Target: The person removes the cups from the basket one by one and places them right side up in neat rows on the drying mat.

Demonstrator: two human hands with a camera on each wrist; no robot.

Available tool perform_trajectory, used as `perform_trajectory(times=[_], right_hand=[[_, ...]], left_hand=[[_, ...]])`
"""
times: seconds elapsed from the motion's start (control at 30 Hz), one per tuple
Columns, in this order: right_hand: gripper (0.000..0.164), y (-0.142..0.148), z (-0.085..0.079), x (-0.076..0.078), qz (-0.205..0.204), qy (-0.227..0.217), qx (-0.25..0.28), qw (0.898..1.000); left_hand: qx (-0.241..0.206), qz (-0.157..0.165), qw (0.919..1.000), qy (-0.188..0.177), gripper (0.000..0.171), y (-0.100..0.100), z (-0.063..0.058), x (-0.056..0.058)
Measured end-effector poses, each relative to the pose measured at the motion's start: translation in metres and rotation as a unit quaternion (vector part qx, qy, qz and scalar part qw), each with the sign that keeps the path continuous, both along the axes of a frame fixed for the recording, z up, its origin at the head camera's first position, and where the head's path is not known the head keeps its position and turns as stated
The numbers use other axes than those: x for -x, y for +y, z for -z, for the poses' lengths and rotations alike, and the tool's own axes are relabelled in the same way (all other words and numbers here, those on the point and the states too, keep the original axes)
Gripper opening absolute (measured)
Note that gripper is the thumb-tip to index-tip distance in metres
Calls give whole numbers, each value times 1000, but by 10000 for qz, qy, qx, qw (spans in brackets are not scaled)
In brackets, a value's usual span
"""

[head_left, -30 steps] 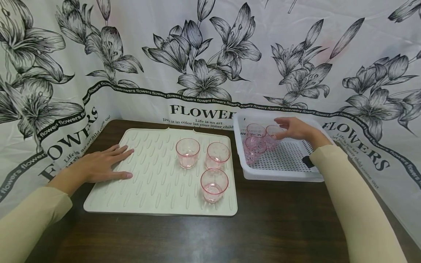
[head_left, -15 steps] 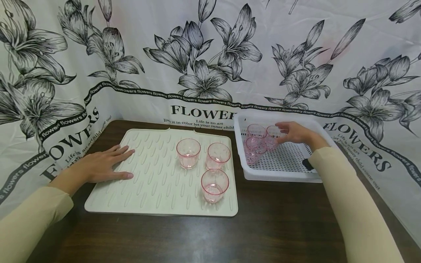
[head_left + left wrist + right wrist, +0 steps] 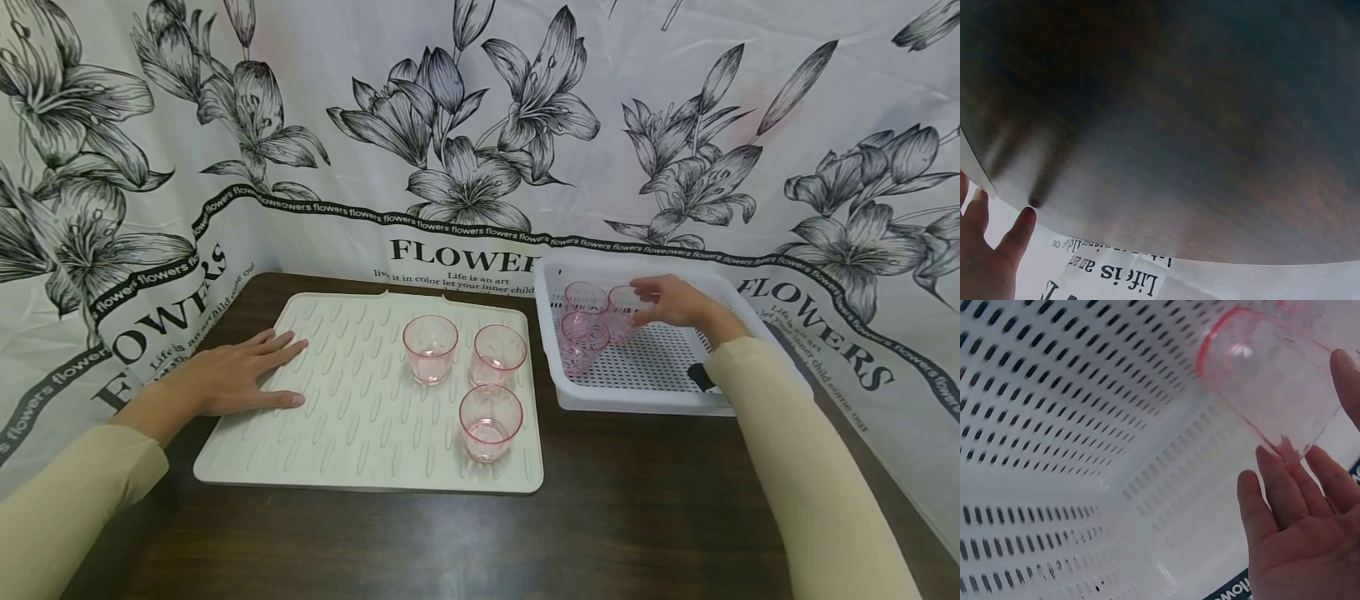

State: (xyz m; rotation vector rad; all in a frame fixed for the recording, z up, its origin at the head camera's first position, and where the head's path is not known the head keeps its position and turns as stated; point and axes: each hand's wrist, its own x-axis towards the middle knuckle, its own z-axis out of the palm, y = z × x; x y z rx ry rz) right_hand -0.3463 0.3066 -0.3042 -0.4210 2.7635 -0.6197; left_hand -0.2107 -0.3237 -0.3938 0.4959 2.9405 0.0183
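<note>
Several clear pink-rimmed glasses stand at the left end of a white perforated basket in the head view. My right hand reaches in and holds the rearmost right glass, thumb on one side and fingertips at the other. That glass stands beside the other basket glasses. My left hand lies spread on the left edge of a cream ridged drying mat. On the mat's right side stand three upright glasses, holding nothing visible.
Brown wooden table runs in front of mat and basket. A white flower-printed curtain hangs close behind and at both sides. A black tag-like piece shows at the basket's right, by the right sleeve.
My right hand has shifted slightly right and down against the glass in the basket, then barely moved over the last half second. The left hand and the mat's glasses stay in place.
</note>
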Motion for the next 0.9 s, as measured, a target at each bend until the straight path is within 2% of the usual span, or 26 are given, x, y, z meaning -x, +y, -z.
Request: perform_trajectory(times=[0.27, 0.6, 0.9], right_hand=[[82, 2, -16, -7, -22, 366, 45, 9993], [83, -2, -44, -23, 241, 583, 353, 9974], [83, -20, -64, -39, -95, 836, 599, 9946]], left_hand=[[61, 30, 10000, 31, 98, -2, 2, 2], [34, 47, 10000, 31, 98, -1, 1, 2], [24, 61, 10000, 32, 98, -1, 1, 1]])
